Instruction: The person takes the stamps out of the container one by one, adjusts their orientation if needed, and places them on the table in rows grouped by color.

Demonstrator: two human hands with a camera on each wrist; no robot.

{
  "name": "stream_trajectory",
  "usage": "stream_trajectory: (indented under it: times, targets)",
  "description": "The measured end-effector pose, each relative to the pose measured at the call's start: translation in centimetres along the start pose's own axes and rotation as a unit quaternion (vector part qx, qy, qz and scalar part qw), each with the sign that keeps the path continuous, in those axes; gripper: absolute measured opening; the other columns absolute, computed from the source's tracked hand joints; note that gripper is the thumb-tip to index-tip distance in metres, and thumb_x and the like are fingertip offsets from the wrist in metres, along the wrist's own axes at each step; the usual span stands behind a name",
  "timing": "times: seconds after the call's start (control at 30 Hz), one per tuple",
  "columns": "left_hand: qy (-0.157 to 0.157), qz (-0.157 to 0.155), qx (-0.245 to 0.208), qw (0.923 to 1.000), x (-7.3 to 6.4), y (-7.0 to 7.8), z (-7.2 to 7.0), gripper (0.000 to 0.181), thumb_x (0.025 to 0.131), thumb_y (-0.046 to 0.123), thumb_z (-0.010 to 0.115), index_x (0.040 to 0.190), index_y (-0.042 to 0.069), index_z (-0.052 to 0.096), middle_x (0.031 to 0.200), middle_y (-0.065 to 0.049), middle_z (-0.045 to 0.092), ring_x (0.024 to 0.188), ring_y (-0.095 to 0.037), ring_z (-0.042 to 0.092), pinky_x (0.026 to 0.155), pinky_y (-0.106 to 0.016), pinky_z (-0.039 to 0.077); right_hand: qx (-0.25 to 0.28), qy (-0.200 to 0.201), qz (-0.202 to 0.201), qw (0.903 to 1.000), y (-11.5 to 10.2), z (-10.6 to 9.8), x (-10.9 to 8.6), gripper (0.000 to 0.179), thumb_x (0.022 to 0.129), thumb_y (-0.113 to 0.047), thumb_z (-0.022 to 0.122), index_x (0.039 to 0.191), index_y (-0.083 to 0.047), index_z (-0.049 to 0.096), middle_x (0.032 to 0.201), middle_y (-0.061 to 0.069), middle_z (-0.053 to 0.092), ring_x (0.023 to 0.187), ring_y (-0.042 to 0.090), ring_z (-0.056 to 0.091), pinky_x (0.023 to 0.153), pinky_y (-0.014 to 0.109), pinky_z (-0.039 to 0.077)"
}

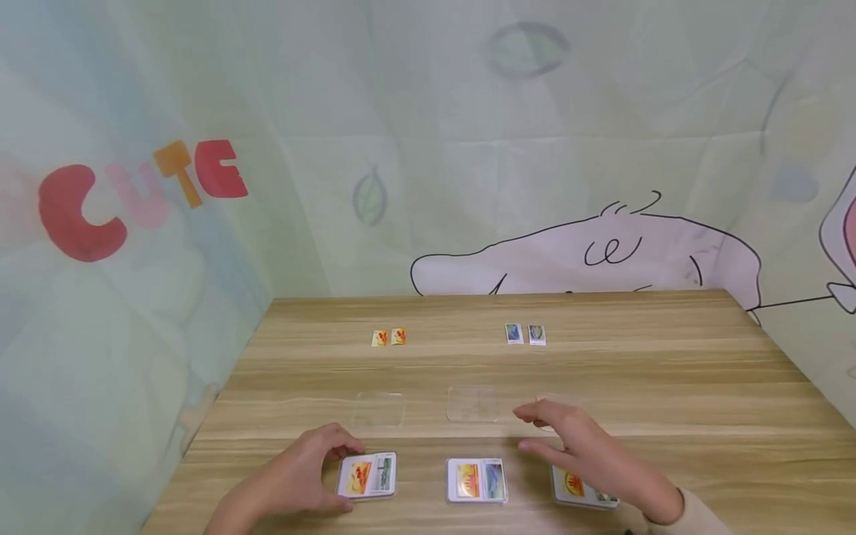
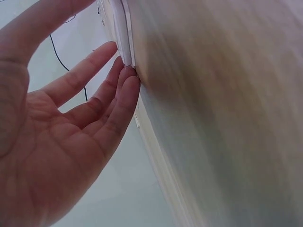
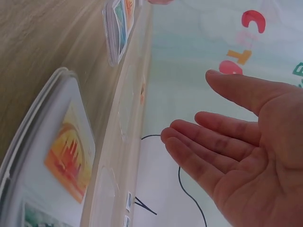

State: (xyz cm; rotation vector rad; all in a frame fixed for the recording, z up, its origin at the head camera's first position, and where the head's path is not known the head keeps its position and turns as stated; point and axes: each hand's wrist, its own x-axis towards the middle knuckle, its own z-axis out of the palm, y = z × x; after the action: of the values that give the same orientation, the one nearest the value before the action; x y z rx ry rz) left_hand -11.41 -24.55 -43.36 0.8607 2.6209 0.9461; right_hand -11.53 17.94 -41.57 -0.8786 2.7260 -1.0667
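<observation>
A broad wood-grain table [image 1: 669,379] carries everything; picture a clock centred between the hands. At nine, the left hand [image 1: 301,472] closes narrowly on a white rounded case with orange and green pictures [image 1: 371,475], thumb and fingers at opposite edges, presumably steadying it while leaving its face uncovered. At three, the right hand [image 1: 591,449], loosely extended and holding nothing, hovers over a matching case [image 1: 588,491]. The orange-and-blue middle case [image 1: 483,481] lies near centre. Clear rounded plates [image 1: 472,403] span ten to two, apparently aligned with the cases. Small rectangular paper pictures, seemingly paired by colour, lie beyond: orange [image 1: 398,336] towards eleven, blue [image 1: 514,334] towards one.
</observation>
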Motion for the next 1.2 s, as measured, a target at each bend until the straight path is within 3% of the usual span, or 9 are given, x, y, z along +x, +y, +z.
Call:
stream_trajectory:
  times: [0.47,1.2]
  targets:
    - [-0.016,-0.017,0.002,0.9997,0.4,0.1,-0.2,0.058,0.071,0.038,0.090,0.117,0.013,0.066,0.109,0.009,0.059,0.096,-0.009,0.055,0.087,-0.030,0.050,0.002,-0.011,-0.056,0.9984,-0.7,1.5,1.0,0.041,0.100,-0.028,0.063,0.127,0.003,0.061,0.122,0.012,0.066,0.108,0.024,0.064,0.091,0.038,0.053]
    - [-0.012,-0.004,-0.004,0.9999,0.4,0.0,0.0,0.055,0.070,0.034,0.091,0.115,0.014,0.066,0.108,0.009,0.059,0.095,-0.007,0.055,0.085,-0.029,0.051,0.030,-0.062,-0.074,0.9949,-2.3,2.5,3.4,0.041,0.100,-0.028,0.061,0.128,0.002,0.059,0.120,0.012,0.066,0.109,0.024,0.063,0.092,0.038,0.053]
